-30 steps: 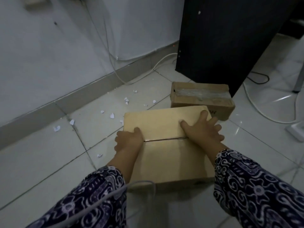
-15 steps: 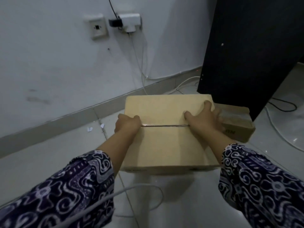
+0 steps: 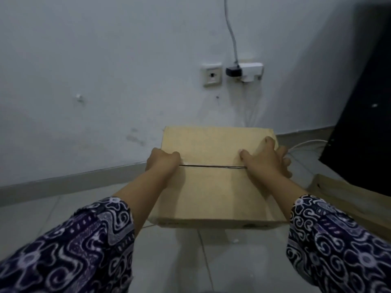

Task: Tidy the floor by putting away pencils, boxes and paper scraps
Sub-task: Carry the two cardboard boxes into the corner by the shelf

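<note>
A large brown cardboard box (image 3: 213, 193) is held up above the tiled floor in the middle of the view, its top flaps meeting at a dark seam. My left hand (image 3: 161, 162) grips its left edge at the seam. My right hand (image 3: 265, 161) grips the right edge, with the thumb on top and the fingers curled over the side. A second, smaller cardboard box (image 3: 347, 199) lies on the floor at the right, partly cut off behind my right sleeve. No pencils show, and the box hides the floor under it.
A white wall with a socket (image 3: 212, 77) and a plugged-in adapter (image 3: 245, 71) stands just beyond the box. A black cabinet (image 3: 364, 127) rises at the right. White cables (image 3: 304, 144) trail along the skirting. One small paper scrap (image 3: 234, 241) lies on the tiles.
The box has come up off the floor and nearer the wall, both hands staying on its edges. The view has tilted up, so the scattered scraps and most of the smaller box dropped from sight.
</note>
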